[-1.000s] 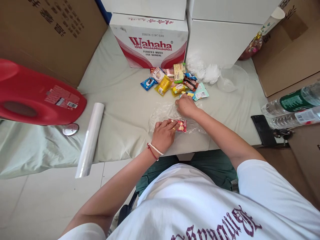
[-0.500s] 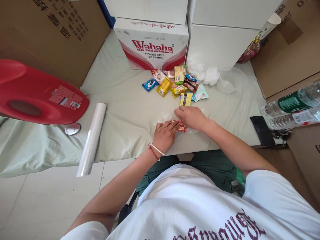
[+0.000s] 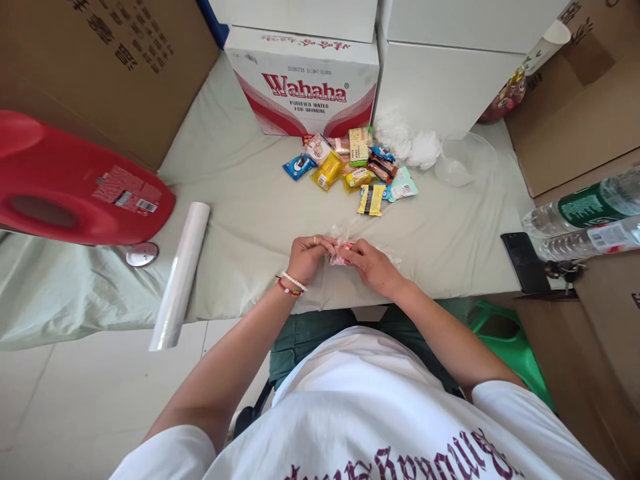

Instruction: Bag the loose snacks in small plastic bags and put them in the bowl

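My left hand (image 3: 304, 257) and my right hand (image 3: 371, 265) meet just above the cloth-covered table (image 3: 240, 220), near its front edge. Both pinch a small red snack packet (image 3: 341, 253) wrapped in a sheet of clear plastic film (image 3: 385, 255) that trails to the right. The left wrist wears a pearl and red bracelet; a ring shows on a finger. A pile of small wrapped snacks (image 3: 353, 167) lies farther back, with a yellow-black packet (image 3: 371, 199) nearest my hands.
A roll of clear film (image 3: 181, 275) lies at the left, beside a red jug (image 3: 75, 190) and a round metal lid (image 3: 142, 254). A Wahaha box (image 3: 303, 83) and white boxes stand behind. A clear bowl (image 3: 463, 160), phone (image 3: 520, 261) and water bottles (image 3: 585, 217) sit right.
My right hand came back from the snack pile to the packet. Both hands gathered the film around the red packet and lifted it off the cloth.
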{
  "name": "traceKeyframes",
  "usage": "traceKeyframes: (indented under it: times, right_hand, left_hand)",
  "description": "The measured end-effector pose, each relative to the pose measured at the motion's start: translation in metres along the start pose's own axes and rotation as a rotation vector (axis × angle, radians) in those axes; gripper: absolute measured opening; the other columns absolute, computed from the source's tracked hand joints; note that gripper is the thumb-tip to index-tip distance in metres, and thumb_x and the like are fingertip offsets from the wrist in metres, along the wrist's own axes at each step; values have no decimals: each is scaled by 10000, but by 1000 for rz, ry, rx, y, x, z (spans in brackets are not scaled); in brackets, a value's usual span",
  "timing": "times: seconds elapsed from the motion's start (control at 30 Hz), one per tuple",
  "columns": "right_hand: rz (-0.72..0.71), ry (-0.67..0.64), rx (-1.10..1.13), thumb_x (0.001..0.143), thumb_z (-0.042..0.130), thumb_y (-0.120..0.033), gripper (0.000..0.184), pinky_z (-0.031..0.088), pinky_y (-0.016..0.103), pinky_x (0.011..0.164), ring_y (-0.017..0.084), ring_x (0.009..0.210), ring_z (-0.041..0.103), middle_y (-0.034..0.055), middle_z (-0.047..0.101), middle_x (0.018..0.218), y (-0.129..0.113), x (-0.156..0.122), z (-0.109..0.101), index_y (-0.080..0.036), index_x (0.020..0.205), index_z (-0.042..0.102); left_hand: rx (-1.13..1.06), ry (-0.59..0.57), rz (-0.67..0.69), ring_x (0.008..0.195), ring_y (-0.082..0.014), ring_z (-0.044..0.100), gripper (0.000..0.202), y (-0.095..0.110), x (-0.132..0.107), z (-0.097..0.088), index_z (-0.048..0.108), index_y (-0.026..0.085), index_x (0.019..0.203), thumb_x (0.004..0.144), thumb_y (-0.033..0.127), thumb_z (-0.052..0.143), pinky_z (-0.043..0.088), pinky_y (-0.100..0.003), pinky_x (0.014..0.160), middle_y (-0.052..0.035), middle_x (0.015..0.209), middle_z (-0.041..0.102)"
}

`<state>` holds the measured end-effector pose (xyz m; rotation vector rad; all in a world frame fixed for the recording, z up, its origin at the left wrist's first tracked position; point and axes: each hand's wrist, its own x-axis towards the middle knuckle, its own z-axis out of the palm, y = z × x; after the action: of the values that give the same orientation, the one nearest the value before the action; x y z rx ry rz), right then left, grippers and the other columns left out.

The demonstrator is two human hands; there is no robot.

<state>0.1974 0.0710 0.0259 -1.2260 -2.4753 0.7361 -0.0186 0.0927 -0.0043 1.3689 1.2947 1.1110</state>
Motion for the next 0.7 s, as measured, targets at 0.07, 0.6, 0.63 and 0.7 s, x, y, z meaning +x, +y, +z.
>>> traceKeyframes:
  times: [0.07,0.6,0.63,0.7]
  right_hand:
    - [15,-29,3,1073,430,-206,405,419,266,766,187,912,520,45,568,1064,-2,3,-4,-299,1413,629]
    - [11,-40,153,1023,462,-119,428,461,276,882,180,956,546,42,552,1076,8,1,0,-289,1325,713]
    - [10,-31,171,1029,463,-136,414,466,282,888,181,952,546,39,548,1063,9,0,0,-291,1317,717]
    - [12,-14,198,1043,461,-178,391,472,291,894,183,944,544,34,541,1040,9,-1,1,-299,1308,721]
  left_hand:
    - [52,95,-26,938,-240,701,305,0,16,-1,786,184,997,778,310,616,569,-406,891,-83,1017,768]
    - [-24,-209,107,752,-222,576,349,23,30,-68,524,227,462,700,426,685,512,-412,815,-49,616,548]
    - [13,-191,69,742,-225,577,388,21,23,-72,508,230,463,742,465,638,515,-417,807,-51,608,537]
    - [103,-118,6,739,-218,570,416,17,10,-73,527,229,530,833,512,556,521,-422,814,-48,661,545]
